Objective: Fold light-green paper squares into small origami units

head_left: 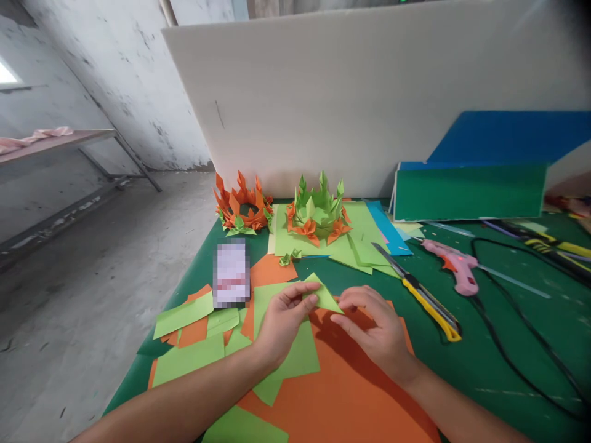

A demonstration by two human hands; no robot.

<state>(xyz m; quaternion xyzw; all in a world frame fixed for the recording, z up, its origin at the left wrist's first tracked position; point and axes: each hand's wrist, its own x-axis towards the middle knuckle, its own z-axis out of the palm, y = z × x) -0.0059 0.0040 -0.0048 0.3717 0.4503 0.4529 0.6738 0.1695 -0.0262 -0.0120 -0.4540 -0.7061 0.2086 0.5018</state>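
A small light-green piece of paper [324, 296], folded into a triangle, is held above the papers on the table. My left hand [286, 320] pinches its left side between thumb and fingers. At its right-hand corner, the thumb and index finger of my right hand [378, 332] close around the tip; the exact contact is hard to make out. Beneath both hands lie a large orange sheet [351, 394] and a green square sheet [295, 351]. Two tiny folded green paper pieces [290, 257] rest just beyond the hands.
An orange paper crown [235, 206] and a green one with orange flowers [318, 215] stand at the back. A phone-like blurred object [231, 272] lies left. To the right are a yellow utility knife [429, 304], a pink glue gun [455, 264] with its cable, and pliers [554, 249].
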